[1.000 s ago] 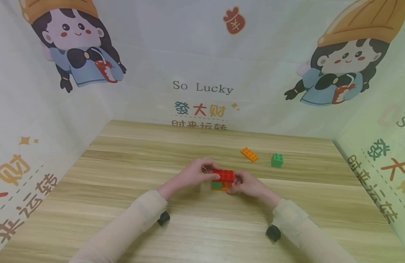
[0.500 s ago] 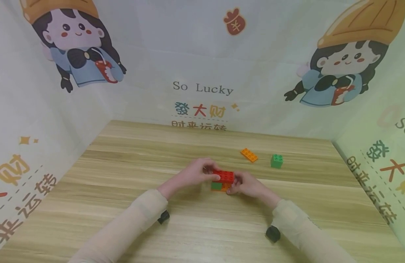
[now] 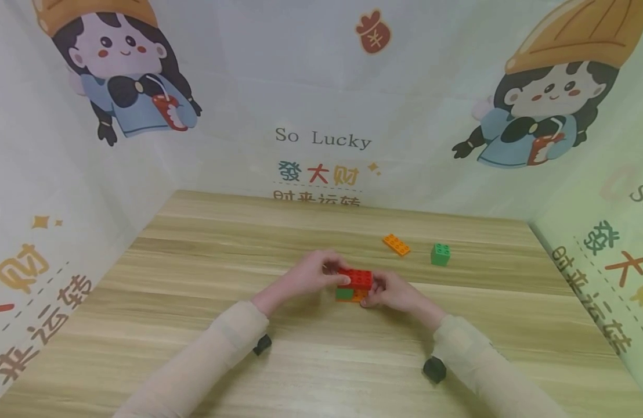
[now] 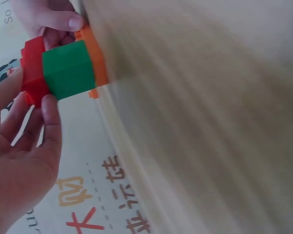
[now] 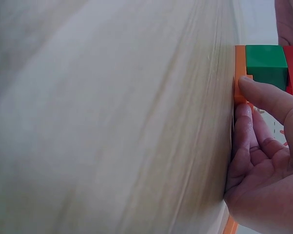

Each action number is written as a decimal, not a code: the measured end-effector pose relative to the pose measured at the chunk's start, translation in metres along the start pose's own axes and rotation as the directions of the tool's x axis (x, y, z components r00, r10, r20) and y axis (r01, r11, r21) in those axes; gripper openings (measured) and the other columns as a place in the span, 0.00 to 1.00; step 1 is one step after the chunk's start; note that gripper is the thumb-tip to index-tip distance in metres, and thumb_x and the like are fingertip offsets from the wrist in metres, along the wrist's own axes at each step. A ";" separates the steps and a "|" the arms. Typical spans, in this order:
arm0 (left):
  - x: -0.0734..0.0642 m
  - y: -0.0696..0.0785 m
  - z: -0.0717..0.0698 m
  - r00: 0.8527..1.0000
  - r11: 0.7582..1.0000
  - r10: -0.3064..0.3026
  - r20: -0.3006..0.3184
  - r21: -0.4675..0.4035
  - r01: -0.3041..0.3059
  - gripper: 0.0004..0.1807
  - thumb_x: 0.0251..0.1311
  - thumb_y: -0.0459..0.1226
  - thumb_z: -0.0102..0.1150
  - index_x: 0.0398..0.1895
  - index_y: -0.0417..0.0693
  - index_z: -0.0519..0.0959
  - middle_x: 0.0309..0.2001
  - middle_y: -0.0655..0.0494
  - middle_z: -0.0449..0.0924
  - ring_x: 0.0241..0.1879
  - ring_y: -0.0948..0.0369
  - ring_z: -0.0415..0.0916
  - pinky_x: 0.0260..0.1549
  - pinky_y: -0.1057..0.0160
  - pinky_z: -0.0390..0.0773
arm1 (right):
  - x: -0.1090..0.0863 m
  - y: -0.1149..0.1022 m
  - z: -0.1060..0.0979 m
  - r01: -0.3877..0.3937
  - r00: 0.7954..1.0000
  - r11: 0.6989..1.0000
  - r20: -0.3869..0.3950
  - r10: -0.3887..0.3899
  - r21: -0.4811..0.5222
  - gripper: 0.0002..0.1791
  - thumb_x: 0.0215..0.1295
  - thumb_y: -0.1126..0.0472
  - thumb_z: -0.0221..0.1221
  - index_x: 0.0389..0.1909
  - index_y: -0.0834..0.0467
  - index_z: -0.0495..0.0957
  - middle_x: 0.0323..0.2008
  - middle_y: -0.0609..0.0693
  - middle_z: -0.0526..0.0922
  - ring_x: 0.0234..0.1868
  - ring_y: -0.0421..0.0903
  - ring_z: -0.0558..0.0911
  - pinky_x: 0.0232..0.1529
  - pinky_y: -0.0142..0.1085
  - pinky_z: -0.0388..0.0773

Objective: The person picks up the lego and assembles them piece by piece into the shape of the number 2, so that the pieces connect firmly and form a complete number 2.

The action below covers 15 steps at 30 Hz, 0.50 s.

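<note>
Pinched between the thumb and fingers of the person's left hand [image 3: 317,274] is a red brick [image 3: 361,280] with rows of round studs on top, while the thumb and a finger of the right hand [image 3: 396,292] grasp one end of a flat orange plate [image 4: 97,58]. Both hands are therefore holding parts of one small stack. It sits about midway between the left and right edges of a wood-grain desk [image 3: 332,371], with the orange plate lowest, against the desktop. A green brick [image 4: 68,70] stands on the plate's left end, and the red brick lies over it, touching it and reaching out to the right above the plate's studs. Beyond the hands, closer to the desk's far edge and right of its middle, lies a loose orange plate [image 3: 396,244], set at a slant with its studs up. Just to its right, toward the far right corner, a green block [image 3: 440,254] rests upright. Pale sleeves [image 3: 212,348] cover both forearms. Behind the far edge hangs a white cloth [image 3: 238,87] printed with cartoon figures, Chinese characters and the words "So Lucky".
</note>
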<state>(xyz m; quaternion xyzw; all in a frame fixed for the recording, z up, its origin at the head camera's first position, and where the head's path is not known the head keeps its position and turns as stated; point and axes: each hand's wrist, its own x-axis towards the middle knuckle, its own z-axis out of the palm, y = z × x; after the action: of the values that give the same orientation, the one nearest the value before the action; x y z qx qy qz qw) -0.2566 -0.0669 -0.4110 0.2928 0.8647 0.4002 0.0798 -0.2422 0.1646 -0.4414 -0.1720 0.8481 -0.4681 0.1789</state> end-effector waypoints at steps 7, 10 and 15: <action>0.001 0.006 -0.003 1.000 1.000 -0.006 0.025 0.015 0.005 0.11 0.61 0.38 0.67 0.45 0.48 0.84 0.42 0.55 0.86 0.40 0.64 0.79 0.47 0.62 0.81 | 0.001 0.000 -0.001 -0.010 1.000 1.000 0.002 0.010 -0.007 0.18 0.55 0.67 0.69 0.46 0.66 0.76 0.27 0.48 0.74 0.30 0.42 0.71 0.30 0.28 0.70; 0.001 0.005 -0.003 1.000 1.000 0.011 0.023 0.021 -0.011 0.10 0.61 0.38 0.66 0.45 0.48 0.84 0.42 0.55 0.85 0.41 0.64 0.79 0.47 0.63 0.82 | 0.002 0.000 -0.001 -0.009 1.000 1.000 0.000 0.009 -0.012 0.18 0.55 0.66 0.69 0.46 0.67 0.77 0.27 0.48 0.74 0.30 0.42 0.71 0.31 0.29 0.70; 0.000 0.003 -0.001 0.999 0.999 0.031 0.020 0.017 -0.032 0.09 0.61 0.37 0.66 0.44 0.48 0.84 0.42 0.55 0.84 0.41 0.64 0.79 0.46 0.64 0.82 | 0.001 0.001 0.000 0.000 1.000 1.000 -0.003 0.000 -0.031 0.18 0.55 0.66 0.69 0.45 0.66 0.77 0.27 0.48 0.75 0.30 0.41 0.72 0.32 0.29 0.71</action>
<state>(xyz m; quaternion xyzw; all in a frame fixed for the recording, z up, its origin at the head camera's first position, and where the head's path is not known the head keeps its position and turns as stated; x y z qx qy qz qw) -0.2553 -0.0660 -0.4085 0.3111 0.8625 0.3911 0.0796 -0.2438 0.1645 -0.4419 -0.1740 0.8554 -0.4554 0.1747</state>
